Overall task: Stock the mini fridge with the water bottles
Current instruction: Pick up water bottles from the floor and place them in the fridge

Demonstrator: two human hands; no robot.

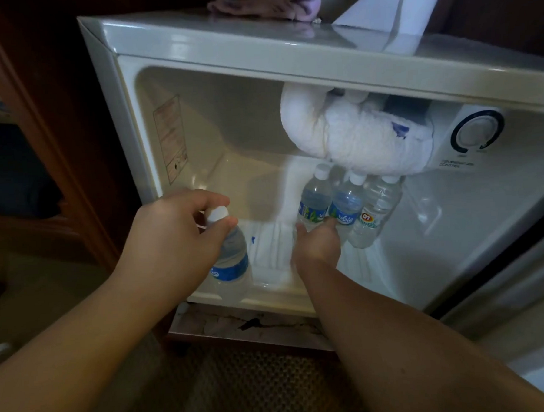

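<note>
- Hands first: left hand (pixel 174 236) pinches the neck of a blue-label bottle (pixel 231 258) just under its white cap (pixel 217 213), thumb and fingertips curled round the top. Top grip probably chosen so the bottle can be lowered upright without the palm fouling the fridge floor.
- That bottle stands upright at the front-left of the fridge floor (pixel 267 256), base at or very near the surface; contact can't be confirmed from this angle.
- Right hand (pixel 318 242) reaches deeper in, fingers wrapped low around the body of the left bottle of the row (pixel 316 200). Clenched on it, it looks like, likely steadying or nudging it toward its neighbours to close the gap.
- Row of three at the back right: that bottle, a middle blue-label bottle (pixel 348 205), and a clear bottle with a red-and-yellow label (pixel 375 213). All upright, touching or nearly touching, packed together, presumably to leave the left side free.
- Caps of the row sit just under a thick frost lump (pixel 355 135) hanging from the freezer section, so headroom there is tight; bottles likely have to slide in low.
- Temperature dial (pixel 478 130) is right of the frost, clear of the hands.
- Mini fridge (pixel 110 97) is open; a pinkish cloth (pixel 266 3) and a white paper sheet (pixel 390 13) lie on top, not involved.
- Judgement: four bottles in or almost in; left-hand bottle not yet released.
</note>
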